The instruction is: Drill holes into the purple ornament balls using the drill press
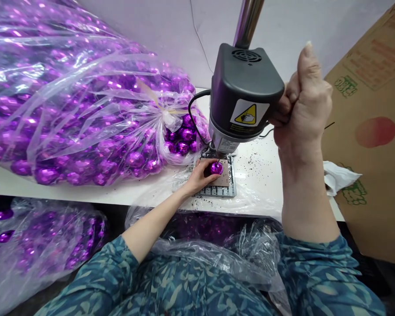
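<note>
purple ball — pinched by the left hand, forearm slanting; right hand — raised, fingers curled.

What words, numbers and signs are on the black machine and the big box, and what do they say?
No words or numbers are clear enough to quote.
Black machine: yellow warning triangle with a hand picture; the writing under it is too small.
Machine's lower label: too small.
Cardboard box: red print and green print, both too blurred.
</note>
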The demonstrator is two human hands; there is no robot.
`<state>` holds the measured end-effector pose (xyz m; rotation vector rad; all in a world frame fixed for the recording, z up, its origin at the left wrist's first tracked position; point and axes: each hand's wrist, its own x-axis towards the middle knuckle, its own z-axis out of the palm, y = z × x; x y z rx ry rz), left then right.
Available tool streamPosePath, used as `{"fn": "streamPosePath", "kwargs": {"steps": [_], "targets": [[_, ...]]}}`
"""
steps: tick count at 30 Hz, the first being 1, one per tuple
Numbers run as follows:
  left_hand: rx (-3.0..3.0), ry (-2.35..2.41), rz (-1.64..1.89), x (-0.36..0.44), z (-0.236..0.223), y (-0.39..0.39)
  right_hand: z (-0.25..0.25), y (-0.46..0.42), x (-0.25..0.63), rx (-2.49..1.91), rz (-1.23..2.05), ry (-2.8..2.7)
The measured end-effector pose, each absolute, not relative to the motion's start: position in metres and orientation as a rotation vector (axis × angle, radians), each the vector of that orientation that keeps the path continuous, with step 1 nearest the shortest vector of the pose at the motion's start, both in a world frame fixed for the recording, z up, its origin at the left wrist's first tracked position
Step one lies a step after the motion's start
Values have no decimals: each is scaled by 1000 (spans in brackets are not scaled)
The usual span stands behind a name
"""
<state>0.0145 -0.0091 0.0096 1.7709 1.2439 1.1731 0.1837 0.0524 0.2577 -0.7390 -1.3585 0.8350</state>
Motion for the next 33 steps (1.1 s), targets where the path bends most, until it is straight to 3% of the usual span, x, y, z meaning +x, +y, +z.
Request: {"fn": "streamPosePath", "kwargs": {"steps": [3, 17, 33], "targets": [[1763, 1253, 1165, 15, 10, -10, 254, 34, 178, -633, 876, -1249], [1728, 1271, 1153, 15, 13, -11, 191, -1, 188, -381, 468, -1386], [1749, 1281, 1137, 14, 12, -11, 153, 6, 196, -127, 210, -1532]]}}
